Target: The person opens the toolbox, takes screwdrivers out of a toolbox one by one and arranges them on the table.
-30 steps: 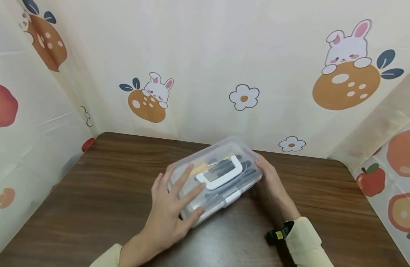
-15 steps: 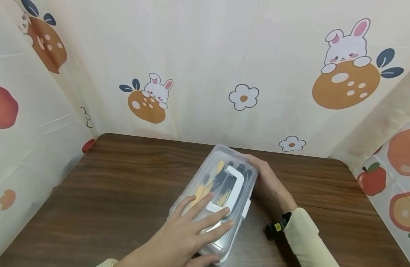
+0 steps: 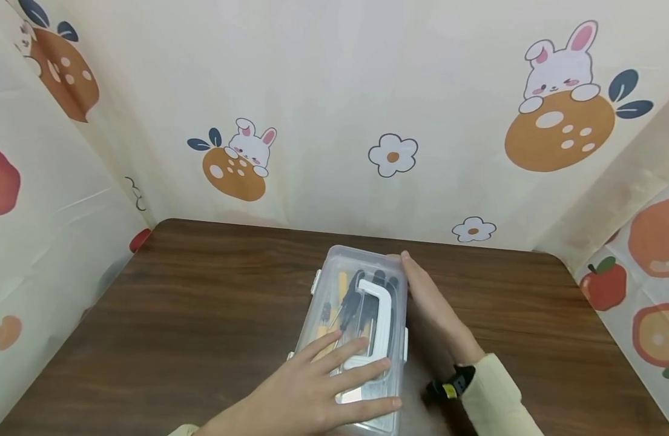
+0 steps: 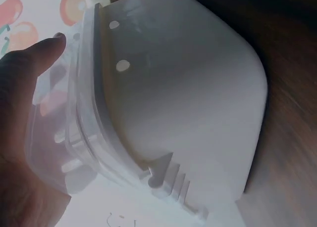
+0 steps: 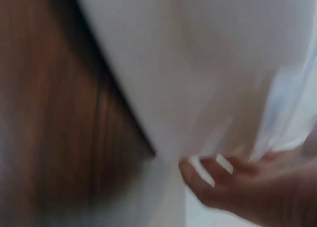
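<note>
I have a clear plastic box (image 3: 365, 257) just right of the middle of the wooden table (image 3: 214, 290), long sides running near to far, its near end reaching the bottom of my head view. The lid is on, with a white handle (image 3: 387, 315) on top; through it I make out yellow and dark-handled tools (image 3: 352, 297). One white clip (image 3: 315, 281) shows at the far left side, another white latch (image 3: 405, 345) along the right side.

The left hand (image 3: 307, 393) lies over the near part of the lid with its fingers spread, reaching across toward the right edge. The right hand (image 3: 432, 303) is against the box at its far right corner, one fingertip showing there; most of its fingers are hidden, and my right wrist view is blurred, so I cannot tell whether they grip it or only press on it. From the left wrist I see the box's pale side close to the wood; I cannot tell whether the whole base touches down.

A dark strap (image 3: 451, 383) circles the right wrist beside a pale sleeve (image 3: 500, 393). A cream curtain (image 3: 312, 60) printed with rabbits, fruit and flowers hangs beyond the far edge.
</note>
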Action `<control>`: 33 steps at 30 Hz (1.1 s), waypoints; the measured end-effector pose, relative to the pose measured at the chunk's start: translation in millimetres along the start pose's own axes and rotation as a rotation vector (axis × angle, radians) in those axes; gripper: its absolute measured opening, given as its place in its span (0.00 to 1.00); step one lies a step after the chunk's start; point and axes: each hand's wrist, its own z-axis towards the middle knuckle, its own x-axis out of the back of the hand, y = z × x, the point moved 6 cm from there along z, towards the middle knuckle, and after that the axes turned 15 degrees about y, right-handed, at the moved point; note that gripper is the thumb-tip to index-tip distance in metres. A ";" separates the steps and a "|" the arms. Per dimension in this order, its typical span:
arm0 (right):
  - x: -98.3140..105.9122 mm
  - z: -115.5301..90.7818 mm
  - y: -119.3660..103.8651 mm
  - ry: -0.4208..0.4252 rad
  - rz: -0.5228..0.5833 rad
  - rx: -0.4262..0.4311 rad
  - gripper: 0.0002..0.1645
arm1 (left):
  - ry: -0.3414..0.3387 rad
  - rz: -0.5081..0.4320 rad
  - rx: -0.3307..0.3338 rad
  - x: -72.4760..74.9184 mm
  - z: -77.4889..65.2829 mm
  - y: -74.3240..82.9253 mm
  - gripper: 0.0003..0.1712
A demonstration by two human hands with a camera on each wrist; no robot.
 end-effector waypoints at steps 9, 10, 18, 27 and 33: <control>3.4 -54.0 2.6 0.158 0.027 -0.110 0.37 | 0.081 0.072 -0.003 1.0 1.0 4.5 0.44; 3.6 -57.7 4.0 0.163 0.024 -0.133 0.36 | 0.092 0.079 -0.001 0.8 1.2 5.1 0.44; -0.7 -70.8 15.8 0.036 0.108 -0.338 0.37 | 0.151 0.195 0.033 0.2 1.9 4.2 0.35; -0.1 -70.3 24.3 -0.260 0.227 -0.385 0.36 | 0.138 0.188 0.039 0.4 1.7 3.7 0.35; -4.8 -70.5 26.1 -0.389 0.396 -0.389 0.21 | 0.114 0.182 0.040 1.9 0.8 4.0 0.36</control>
